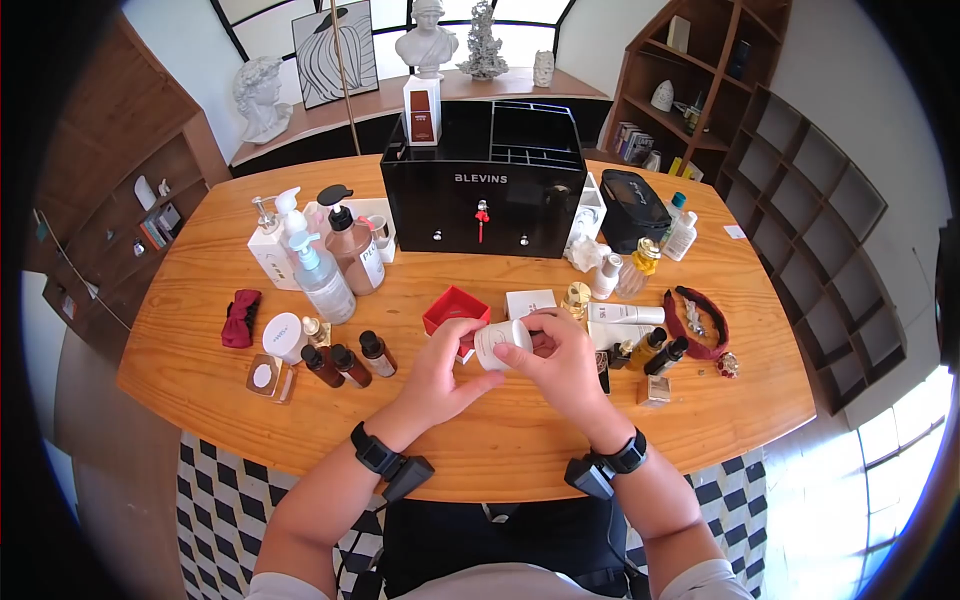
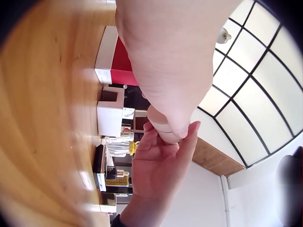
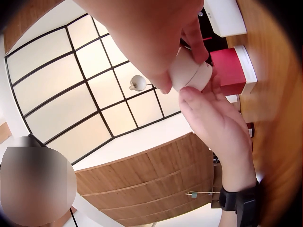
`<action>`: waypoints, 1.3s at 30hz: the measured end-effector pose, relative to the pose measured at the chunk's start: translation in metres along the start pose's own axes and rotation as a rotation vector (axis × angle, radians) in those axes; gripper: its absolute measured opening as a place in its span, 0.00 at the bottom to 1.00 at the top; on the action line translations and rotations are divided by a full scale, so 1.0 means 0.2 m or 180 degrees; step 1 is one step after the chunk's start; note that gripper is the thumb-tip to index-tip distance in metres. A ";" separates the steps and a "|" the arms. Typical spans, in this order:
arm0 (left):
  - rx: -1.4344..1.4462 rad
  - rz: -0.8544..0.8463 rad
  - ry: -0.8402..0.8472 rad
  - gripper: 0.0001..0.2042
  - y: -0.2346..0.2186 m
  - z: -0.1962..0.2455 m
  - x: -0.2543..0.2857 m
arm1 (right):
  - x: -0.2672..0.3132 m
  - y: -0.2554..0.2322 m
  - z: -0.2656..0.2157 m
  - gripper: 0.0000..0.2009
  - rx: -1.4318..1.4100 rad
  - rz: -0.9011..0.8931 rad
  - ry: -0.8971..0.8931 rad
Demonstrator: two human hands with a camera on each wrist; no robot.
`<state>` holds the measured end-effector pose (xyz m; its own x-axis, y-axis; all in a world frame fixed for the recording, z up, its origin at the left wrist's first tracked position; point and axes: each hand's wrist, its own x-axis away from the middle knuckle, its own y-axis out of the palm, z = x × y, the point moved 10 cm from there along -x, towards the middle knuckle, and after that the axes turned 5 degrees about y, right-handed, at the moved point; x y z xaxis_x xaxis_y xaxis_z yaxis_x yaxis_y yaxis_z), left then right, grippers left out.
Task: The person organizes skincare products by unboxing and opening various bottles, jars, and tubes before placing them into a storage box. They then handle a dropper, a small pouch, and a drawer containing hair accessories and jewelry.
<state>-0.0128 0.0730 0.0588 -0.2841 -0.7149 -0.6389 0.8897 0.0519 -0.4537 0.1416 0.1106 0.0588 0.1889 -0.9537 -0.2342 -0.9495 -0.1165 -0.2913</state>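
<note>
Both hands hold a small white round jar above the front middle of the table. A seam runs around the jar in the right wrist view, like that of a lid. My left hand grips one end, its thumb on the near side. From the other side my right hand holds the jar, thumb pressed on its face. Fingers behind the jar are partly hidden. Just beyond the left hand stands an open red box. A white box lies behind the jar.
Brown bottles and a white-lidded jar stand left, before pump bottles. A black organizer stands at the back. To the right are a white tube, perfume bottles and a red headband.
</note>
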 end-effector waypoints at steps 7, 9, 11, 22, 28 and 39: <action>0.0120 0.0208 0.0353 0.24 0.00 0.01 0.04 | 0.03 0.15 0.10 0.25 -0.0968 -0.0398 0.0165; 0.0147 0.0227 0.0438 0.23 0.00 0.00 0.05 | 0.04 0.19 0.11 0.26 -0.1107 -0.0521 0.0211; 0.0143 0.0247 0.0447 0.22 0.01 -0.01 0.06 | 0.05 0.21 0.12 0.26 -0.1198 -0.0549 0.0198; 0.1590 0.0328 -0.0812 0.23 0.07 -0.15 0.07 | 0.10 0.13 -0.27 0.29 0.0590 -0.0396 -0.1285; 0.1905 0.0460 -0.1123 0.22 0.07 -0.19 0.08 | 0.14 0.14 -0.31 0.29 0.0936 -0.0358 -0.1836; 0.2277 0.0436 -0.1562 0.22 0.07 -0.25 0.08 | 0.20 0.18 -0.38 0.31 0.1288 -0.0244 -0.2475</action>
<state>-0.0226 0.0963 0.0111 -0.1191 -0.9621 -0.2453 0.9621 -0.1728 0.2109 0.0964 0.0479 0.1105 0.5056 -0.4710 -0.7229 -0.7934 0.0753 -0.6040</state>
